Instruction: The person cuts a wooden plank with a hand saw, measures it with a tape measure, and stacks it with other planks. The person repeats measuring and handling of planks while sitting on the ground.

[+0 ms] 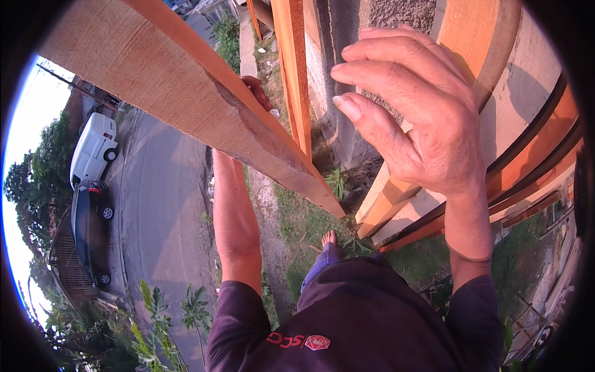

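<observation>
A long rough-sawn wooden plank [180,93] stands tilted in front of me, its lower end toward the grass by the wall. My left hand [257,93] is mostly hidden behind this plank; only its fingers show, curled round the right edge. Raised on the right, my right hand [421,118] holds nothing, its thumb apart from loosely bent fingers. Beyond and beside it, several wooden boards [474,37] lean in a row. A narrower upright timber [291,68] stands between the tilted plank and a rough concrete post [347,93].
To the left runs a paved road [161,186] with a white van [93,149] and a dark car [90,229] along its far side. Grass [291,211] and small plants lie around my bare foot [329,238]. Leafy stems [197,310] rise at the lower left.
</observation>
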The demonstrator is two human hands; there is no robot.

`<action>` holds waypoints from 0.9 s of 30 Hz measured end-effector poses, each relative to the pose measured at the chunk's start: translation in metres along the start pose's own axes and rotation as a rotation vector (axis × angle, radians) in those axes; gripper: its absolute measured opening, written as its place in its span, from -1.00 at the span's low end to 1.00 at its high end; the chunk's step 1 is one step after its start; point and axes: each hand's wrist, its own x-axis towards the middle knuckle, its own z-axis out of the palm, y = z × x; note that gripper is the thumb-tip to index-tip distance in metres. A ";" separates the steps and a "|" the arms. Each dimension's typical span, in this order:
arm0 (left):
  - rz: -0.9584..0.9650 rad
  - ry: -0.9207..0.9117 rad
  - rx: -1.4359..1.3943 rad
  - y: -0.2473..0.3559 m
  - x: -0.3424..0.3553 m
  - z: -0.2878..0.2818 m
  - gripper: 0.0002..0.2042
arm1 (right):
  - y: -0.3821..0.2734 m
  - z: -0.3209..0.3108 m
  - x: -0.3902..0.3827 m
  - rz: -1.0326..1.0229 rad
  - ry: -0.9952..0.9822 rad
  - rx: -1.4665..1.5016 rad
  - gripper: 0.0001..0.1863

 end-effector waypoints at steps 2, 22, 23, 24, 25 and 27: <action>-0.002 0.069 -0.057 0.003 -0.011 0.011 -0.43 | -0.006 0.017 -0.011 0.051 0.008 0.143 -0.70; -0.038 -0.037 -0.110 0.002 -0.046 0.028 -0.43 | -0.043 0.055 -0.056 0.334 -0.014 0.654 -0.15; -0.047 -0.068 -0.212 -0.004 -0.049 0.030 -0.36 | -0.045 0.057 -0.057 0.333 0.000 0.696 -0.06; -0.050 -0.034 -0.224 -0.010 -0.049 0.032 -0.29 | -0.049 0.060 -0.059 0.335 0.008 0.740 0.04; -0.054 0.000 -0.237 -0.016 -0.049 0.036 -0.21 | -0.050 0.062 -0.061 0.338 -0.040 0.733 0.28; -0.069 0.281 0.011 -0.026 -0.048 0.052 -0.05 | -0.062 0.068 -0.067 0.318 0.048 0.654 0.32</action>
